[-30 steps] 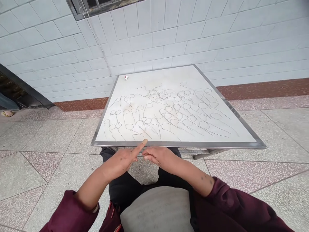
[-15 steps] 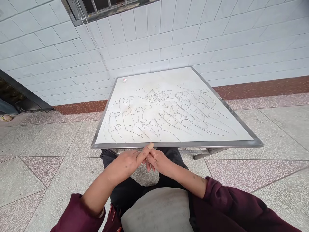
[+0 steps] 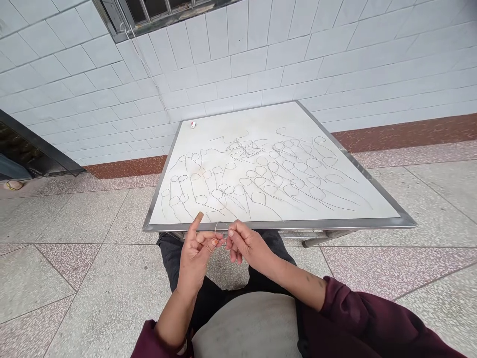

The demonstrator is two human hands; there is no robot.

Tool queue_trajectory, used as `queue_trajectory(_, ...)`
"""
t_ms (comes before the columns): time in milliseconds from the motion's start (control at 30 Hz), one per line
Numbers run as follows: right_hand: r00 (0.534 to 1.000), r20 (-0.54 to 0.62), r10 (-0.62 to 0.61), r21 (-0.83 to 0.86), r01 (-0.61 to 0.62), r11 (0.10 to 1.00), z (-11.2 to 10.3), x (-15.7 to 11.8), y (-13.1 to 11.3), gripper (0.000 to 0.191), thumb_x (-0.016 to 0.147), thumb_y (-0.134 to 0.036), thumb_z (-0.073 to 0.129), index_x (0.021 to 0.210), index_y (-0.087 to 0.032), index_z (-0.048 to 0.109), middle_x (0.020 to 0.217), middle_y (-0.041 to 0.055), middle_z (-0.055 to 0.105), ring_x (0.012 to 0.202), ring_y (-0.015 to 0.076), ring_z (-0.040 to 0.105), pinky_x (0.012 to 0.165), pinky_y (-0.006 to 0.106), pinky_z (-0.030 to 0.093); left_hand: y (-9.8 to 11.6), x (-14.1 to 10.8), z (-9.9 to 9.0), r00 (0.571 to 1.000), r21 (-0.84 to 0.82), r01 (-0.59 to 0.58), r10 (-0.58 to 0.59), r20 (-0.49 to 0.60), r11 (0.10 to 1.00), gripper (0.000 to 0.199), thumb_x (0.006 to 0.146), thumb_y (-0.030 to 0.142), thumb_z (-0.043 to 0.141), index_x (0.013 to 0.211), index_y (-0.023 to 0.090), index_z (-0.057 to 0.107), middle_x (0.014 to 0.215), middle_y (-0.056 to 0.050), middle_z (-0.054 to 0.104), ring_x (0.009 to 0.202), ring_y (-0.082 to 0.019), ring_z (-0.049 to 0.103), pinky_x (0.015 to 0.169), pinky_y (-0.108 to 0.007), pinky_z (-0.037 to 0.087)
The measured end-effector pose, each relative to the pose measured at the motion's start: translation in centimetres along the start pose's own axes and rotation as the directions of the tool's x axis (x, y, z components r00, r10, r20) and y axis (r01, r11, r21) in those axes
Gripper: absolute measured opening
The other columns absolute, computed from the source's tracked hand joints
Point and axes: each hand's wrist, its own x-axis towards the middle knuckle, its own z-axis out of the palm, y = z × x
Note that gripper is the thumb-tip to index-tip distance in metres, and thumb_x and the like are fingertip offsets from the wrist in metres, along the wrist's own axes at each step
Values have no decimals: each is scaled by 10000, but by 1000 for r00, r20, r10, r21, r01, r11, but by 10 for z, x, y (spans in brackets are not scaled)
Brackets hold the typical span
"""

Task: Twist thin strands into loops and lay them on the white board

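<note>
One thin strand (image 3: 219, 222) arcs between a person's left hand (image 3: 194, 252) and right hand (image 3: 246, 244) at a table's (image 3: 261, 115) near edge.
Both hands pinch it by thumb and finger, one left finger raised; it looks light, springy, easily kinked — best held by fingertips near its ends. On the one table lie dozens of looped strands (image 3: 244, 147) — too overlapped for an exact count — and one small red-and-white object (image 3: 193, 125), far left.

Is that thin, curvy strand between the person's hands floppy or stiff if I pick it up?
The thin strand is probably springy, not limp: it arches up between the left hand and right hand. Being so fine, it likely weighs very little and might bend easily.
</note>
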Motion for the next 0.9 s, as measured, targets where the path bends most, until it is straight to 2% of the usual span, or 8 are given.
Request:
queue_trajectory(100, 1000, -20, -15, -61, 13, 998, -1, 1, 3, 227, 970, -419, 399, 846, -234, 442, 730, -38, 574, 536, 116, 611, 459, 233, 464, -1, 0, 1, 1000, 4, -4, 4, -31, 1000, 654, 845, 256, 664, 1429, 280, 370, 884, 3, 691, 822, -127, 646, 820, -268, 489)
queue_trajectory(200, 995, -52, -87, -169, 77, 983, -2, 3, 6, 204, 971, -382, 407, 842, -232, 455, 731, -29, 596, 642, 126, 611, 583, 258, 487, -6, -2, 3, 997, 66, -21, 26, -67, 998, 633, 848, 281, 660, 1417, 280, 383, 903, 0, 691, 799, -120, 637, 783, -254, 490)
queue_trajectory(300, 993, -72, -95, -208, 78, 975, -3, 4, 9, 187, 963, -361, 428, 834, -230, 462, 713, -34, 606, 617, 116, 573, 589, 249, 465, -9, -5, 5, 996, 139, -25, 37, -87, 990, 613, 851, 305, 651, 1408, 269, 397, 911, -6, 692, 821, -132, 649, 799, -268, 494)
queue_trajectory(500, 995, -94, -41, -121, 29, 992, -2, 6, 13, 175, 939, -369, 477, 829, -232, 475, 689, -42, 617, 540, 104, 563, 539, 235, 456, -6, -10, 6, 995, 245, -38, 59, -77, 969, 495, 898, 330, 582, 1370, 237, 466, 910, -17, 700, 864, -156, 653, 869, -315, 485)
queue_trajectory(700, 998, -64, -1, 2, 1, 1000, -2, 5, 8, 189, 908, -393, 536, 841, -228, 473, 682, -38, 636, 518, 101, 583, 507, 227, 451, -6, -11, 3, 998, 170, -18, 28, -58, 985, 475, 895, 327, 589, 1349, 222, 493, 865, -16, 707, 883, -177, 665, 900, -344, 483)
queue_trajectory(900, 1000, 6, 29, 150, -29, 988, -4, 5, -1, 238, 853, -394, 623, 851, -209, 474, 689, -31, 645, 565, 102, 614, 530, 221, 462, 0, -12, 1, 1000, 137, 3, -1, -15, 991, 482, 889, 331, 599, 1351, 240, 496, 824, -1, 690, 871, -167, 666, 888, -326, 488)
